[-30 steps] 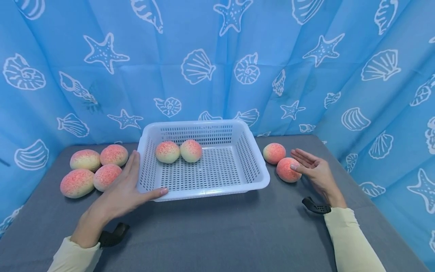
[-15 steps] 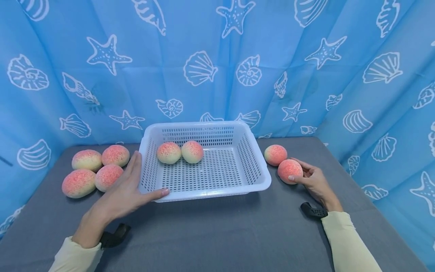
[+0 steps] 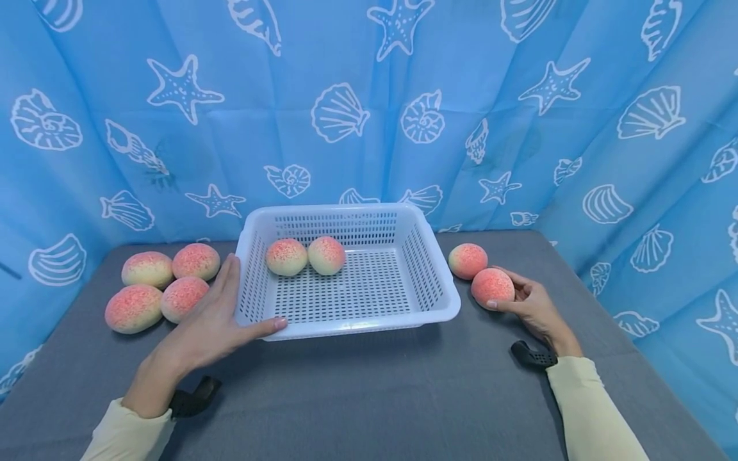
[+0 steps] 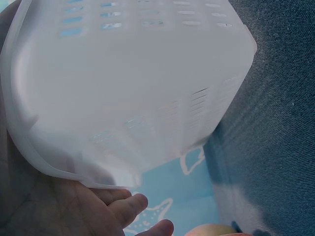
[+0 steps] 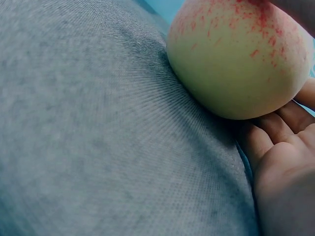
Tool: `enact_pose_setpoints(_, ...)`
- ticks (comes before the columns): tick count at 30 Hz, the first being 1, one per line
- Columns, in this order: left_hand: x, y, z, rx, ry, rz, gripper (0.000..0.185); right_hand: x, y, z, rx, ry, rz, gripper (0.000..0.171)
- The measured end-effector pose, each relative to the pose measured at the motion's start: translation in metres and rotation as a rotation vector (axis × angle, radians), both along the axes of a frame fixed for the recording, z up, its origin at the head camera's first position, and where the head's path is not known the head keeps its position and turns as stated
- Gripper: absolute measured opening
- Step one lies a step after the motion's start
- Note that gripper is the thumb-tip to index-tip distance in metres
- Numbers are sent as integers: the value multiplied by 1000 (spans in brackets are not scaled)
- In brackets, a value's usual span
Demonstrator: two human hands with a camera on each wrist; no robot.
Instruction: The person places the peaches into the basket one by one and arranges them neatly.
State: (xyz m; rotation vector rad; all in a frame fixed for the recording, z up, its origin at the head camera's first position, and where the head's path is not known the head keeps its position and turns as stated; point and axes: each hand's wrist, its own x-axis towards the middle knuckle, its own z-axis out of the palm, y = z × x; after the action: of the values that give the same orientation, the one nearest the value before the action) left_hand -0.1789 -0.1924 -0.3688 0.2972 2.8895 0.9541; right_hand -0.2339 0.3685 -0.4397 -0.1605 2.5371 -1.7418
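My left hand (image 3: 204, 330) rests spread against the near left corner of a white plastic basket (image 3: 352, 328). Its thumb lies along the front rim; the fingers lie straight along the outside of the left wall, as the left wrist view also shows. Two pink and pale-yellow peaches (image 3: 286, 257) sit side by side within the basket. To the right, my right hand (image 3: 535, 308) holds the nearer peach (image 3: 492, 288) between thumb and fingers. That peach still sits on the cloth in the right wrist view, with fingers around its far side. Another peach (image 3: 467, 261) lies just behind it.
Several more peaches (image 3: 134, 309) lie grouped on the table left of the basket, close to my left hand. Grey cloth (image 3: 369, 397) covers the table. A blue curtain (image 3: 357, 166) printed with shells and starfish hangs behind the basket and along the sides.
My right hand has moved in from the right, and its thumb and fingers have taken hold of the nearer peach. The left hand stays at the basket's corner.
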Motion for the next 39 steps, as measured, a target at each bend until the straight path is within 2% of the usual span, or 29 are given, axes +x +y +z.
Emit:
enact_pose_setpoints(11,1,2,1,14,-2,-1,136,5,2,-2,-6,54,-13,78)
enact_pose_setpoints(13,2,3,2,15,-1,-4,136,7,3,-1,-51,51,-17,77)
enact_pose_setpoints(17,2,3,3,4,-3,-6,135,8,6,2,-222,75,6,69)
enact_pose_setpoints(20,1,2,3,-3,-7,-1,136,8,7,10,-350,115,33,60)
enact_pose_setpoints(24,1,2,3,-8,-11,5,137,10,3,25,-438,168,46,56)
enact_pose_setpoints(31,2,2,3,-11,-10,5,136,16,-7,51,-447,240,19,54)
enact_pose_setpoints(39,1,1,2,-10,-3,4,137,20,-24,72,-461,270,-21,63)
